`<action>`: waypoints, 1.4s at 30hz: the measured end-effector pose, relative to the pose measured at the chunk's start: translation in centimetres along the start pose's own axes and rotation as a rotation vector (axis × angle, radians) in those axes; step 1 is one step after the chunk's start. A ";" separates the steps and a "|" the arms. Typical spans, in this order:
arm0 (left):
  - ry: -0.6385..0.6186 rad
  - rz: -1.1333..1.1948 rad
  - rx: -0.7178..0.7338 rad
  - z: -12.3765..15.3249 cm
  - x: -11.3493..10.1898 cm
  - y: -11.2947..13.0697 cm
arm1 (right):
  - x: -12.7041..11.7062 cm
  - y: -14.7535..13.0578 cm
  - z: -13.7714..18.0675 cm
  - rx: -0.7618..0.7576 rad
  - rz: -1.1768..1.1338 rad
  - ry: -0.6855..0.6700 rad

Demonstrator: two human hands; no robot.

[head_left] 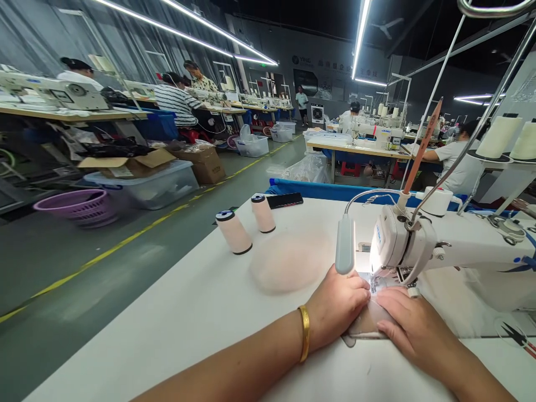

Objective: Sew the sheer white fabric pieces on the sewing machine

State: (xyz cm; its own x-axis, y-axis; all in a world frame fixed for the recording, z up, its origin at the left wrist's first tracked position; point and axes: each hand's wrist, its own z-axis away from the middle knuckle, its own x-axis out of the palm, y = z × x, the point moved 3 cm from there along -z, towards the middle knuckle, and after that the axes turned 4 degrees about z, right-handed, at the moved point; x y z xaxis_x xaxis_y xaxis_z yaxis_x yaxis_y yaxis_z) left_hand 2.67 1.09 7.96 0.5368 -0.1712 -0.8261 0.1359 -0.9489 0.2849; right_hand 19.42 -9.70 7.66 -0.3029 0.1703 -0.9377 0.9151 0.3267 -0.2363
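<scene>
You have both hands at the sewing machine (389, 234), on either side of the presser foot (373, 286), with a sheer pale cloth (371, 319) lying between them and running up to the needle area. Your left hand (341, 307) is bunched, its fingers drawn together with the tips close beside the foot; whether they pinch the cloth or only press it, I cannot tell. Your right hand (412, 321) lies spread over the cloth, thumb set apart from the fingers.

The step in hand looks like lining up or guiding the cloth under the foot; a single picture cannot show whether the needle is running. The next move seems to call for light, even guidance with both hands, the cloth flat and your fingertips clear of the needle (they are very near it on the left).

On the desk (167, 340), a round, gauzy pale piece (288, 262) lies left of the lamp (345, 245), near two thread spools (234, 233) and a dark phone (285, 200). Red-handled snips (518, 336) lie at the far right.
</scene>
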 end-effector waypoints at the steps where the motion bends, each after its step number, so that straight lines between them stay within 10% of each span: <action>1: -0.004 0.013 -0.010 0.0 0.0 0.0 | 0.1 0.0 0.0 -0.003 -0.001 0.000; 10: -0.072 0.164 -0.399 -2.0 0.3 -2.7 | -0.2 1.2 1.0 0.044 -0.013 0.136; 20: -0.160 -0.247 -0.317 -0.4 -2.3 1.0 | -0.6 2.8 1.3 0.269 -0.009 0.306; 30: -0.186 -0.024 -0.064 0.9 -1.2 3.5 | 0.1 -0.5 0.7 -0.128 0.044 0.226; 42: -0.144 0.045 -0.071 0.9 -0.5 2.7 | 0.1 -0.9 0.6 -0.132 0.086 0.224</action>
State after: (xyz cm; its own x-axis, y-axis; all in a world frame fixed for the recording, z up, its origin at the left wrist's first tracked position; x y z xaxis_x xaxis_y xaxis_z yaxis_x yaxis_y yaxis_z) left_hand 1.98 -1.60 8.70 0.4191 -0.2541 -0.8717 0.1759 -0.9191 0.3525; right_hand 18.75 -10.51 7.57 -0.2900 0.3993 -0.8697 0.9021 0.4175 -0.1091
